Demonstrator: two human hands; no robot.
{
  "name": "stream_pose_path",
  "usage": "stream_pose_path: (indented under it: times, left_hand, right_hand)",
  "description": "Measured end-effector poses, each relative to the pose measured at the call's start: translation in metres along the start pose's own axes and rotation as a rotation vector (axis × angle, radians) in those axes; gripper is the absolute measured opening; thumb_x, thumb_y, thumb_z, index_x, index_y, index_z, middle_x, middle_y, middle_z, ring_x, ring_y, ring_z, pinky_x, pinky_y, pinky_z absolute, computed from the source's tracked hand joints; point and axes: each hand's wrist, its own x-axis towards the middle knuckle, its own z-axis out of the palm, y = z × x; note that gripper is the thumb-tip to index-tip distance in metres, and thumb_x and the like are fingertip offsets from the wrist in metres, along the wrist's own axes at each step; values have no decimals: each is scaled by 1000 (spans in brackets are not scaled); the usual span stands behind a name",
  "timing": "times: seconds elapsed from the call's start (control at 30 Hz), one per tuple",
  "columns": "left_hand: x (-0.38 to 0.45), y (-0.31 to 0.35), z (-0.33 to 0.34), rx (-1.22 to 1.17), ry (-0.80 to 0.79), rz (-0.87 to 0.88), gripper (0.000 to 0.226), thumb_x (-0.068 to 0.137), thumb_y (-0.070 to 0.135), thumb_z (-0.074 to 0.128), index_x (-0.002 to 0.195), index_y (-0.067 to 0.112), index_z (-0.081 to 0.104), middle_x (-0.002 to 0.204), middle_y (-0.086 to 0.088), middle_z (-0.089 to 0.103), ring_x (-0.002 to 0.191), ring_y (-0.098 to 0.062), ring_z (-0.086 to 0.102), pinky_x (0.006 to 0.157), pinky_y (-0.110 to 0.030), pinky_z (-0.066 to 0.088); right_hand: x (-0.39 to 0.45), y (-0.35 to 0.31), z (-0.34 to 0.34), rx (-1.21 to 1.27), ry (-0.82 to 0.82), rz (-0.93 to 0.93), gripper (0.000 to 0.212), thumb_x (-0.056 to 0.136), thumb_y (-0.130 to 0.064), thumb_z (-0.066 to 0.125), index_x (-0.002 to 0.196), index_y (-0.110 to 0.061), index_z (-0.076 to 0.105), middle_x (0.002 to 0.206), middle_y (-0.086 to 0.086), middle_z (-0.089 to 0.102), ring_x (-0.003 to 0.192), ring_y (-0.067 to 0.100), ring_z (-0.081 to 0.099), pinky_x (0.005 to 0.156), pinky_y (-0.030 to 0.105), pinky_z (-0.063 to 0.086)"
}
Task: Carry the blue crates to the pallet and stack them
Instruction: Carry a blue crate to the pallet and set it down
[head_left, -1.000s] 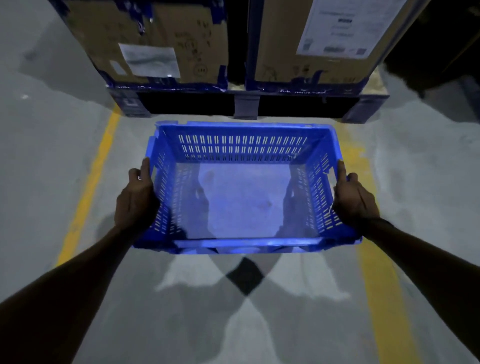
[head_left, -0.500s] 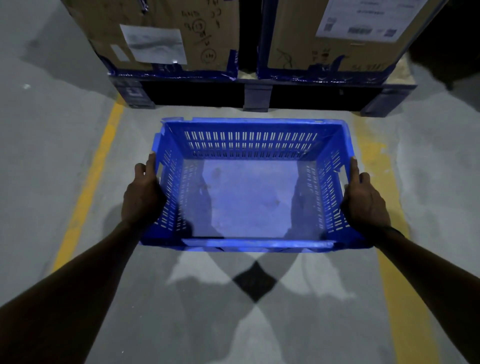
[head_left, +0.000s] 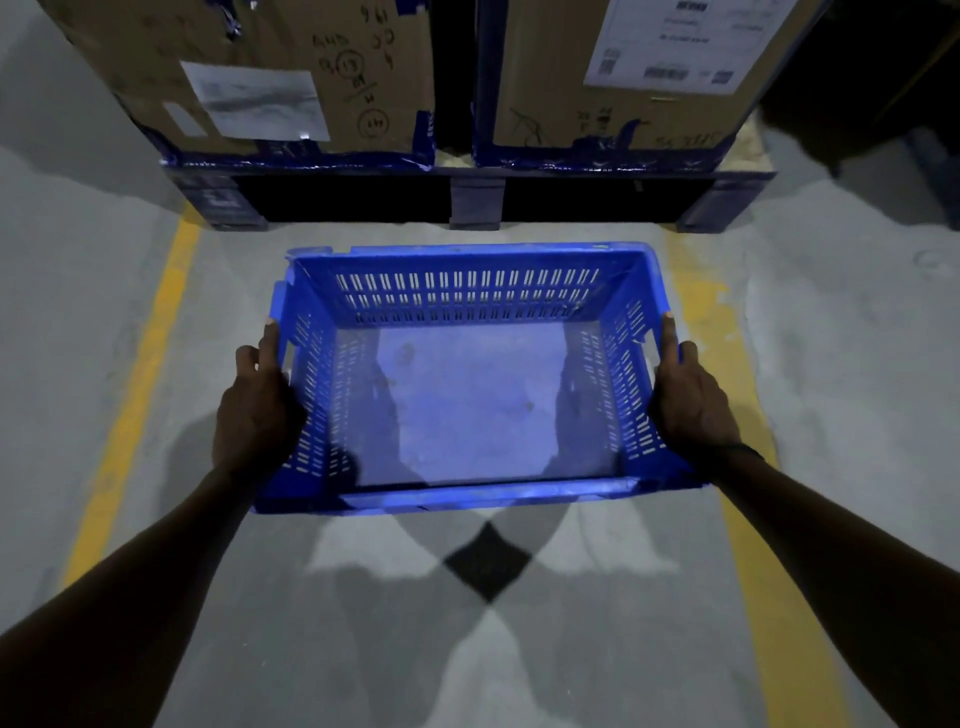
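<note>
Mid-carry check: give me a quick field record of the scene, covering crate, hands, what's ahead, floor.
crate: blue crate, empty, slotted walls, held above the floor
left hand: left hand grips the crate's left wall
right hand: right hand grips the crate's right wall
ahead: dark pallet bearing two cardboard boxes side by side
floor: grey concrete floor with yellow lines on both sides
other crates: none in view

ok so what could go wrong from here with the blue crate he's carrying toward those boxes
1. The blue slotted plastic crate is gripped only at its short side walls by the left hand and right hand; a slip could tip it.
2. The dark pallet ahead already carries two brown cardboard boxes to its front edge, so the crate could knock them.
3. Dim light and crossing shadows on the grey concrete floor may hide trip hazards.
</note>
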Motion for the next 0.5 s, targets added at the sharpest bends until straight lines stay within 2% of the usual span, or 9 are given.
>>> stream_pose_path:
  times: [0.27,0.5]
  left_hand:
    - [-1,7,0,56,-30,-2,83,94,16,60,157,26,7,127,-17,42,83,-45,64,68,-55,56]
    - [-2,-3,8,83,19,26,85,92,17,63,156,24,8,125,-18,44,79,-44,65,65,-55,57]
  right_hand:
    - [1,2,3,8,-4,9,101,90,-28,69,157,-26,-7,118,19,47,79,36,65,67,54,58]
    - [6,7,5,-27,-7,-29,103,89,-21,69,157,-26,-8,119,18,46,78,37,63,65,52,57]
